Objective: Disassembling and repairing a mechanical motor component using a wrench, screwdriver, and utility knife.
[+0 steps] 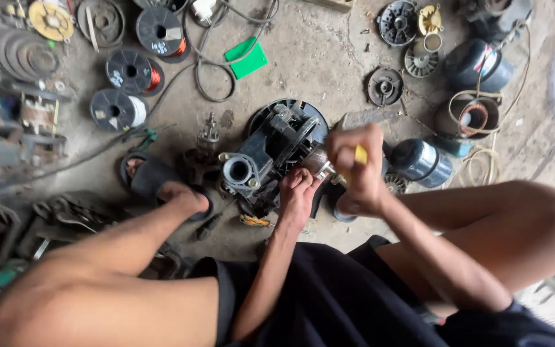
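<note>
Setting: a person sits on a dusty concrete floor (316, 58), legs spread, looking straight down at a dismantled pump motor (271, 151) that lies between the knees; a sandalled foot (155, 180) rests just to its left.
Pump motor: dark housing lying on its side, its round grey port (237, 170) facing up at the near-left end; a black fan cover (290, 122) shows behind it; it sits on the floor, touching both hands.
Left hand (298, 193): fingers curled together and pressed down on the near end of the motor, beside a metal shaft end (319, 164); it seems to steady the piece rather than grip around it.
Right hand (354, 170): clamped in a fist around a yellow-handled tool (360, 154), raised just above the shaft end; the tool's tip is hidden, so its kind cannot be told.
Surroundings: spools of copper wire (136, 71) at upper left; a green card (246, 58); a black cable (213, 71) looping across the floor; blue motor casings (422, 160) to the right.
Risk: the left fingers lie just beside the point where the tool bears, so a slip would likely strike them; the motor rests loose on the floor and could roll under force; small parts could get lost in the clutter.
</note>
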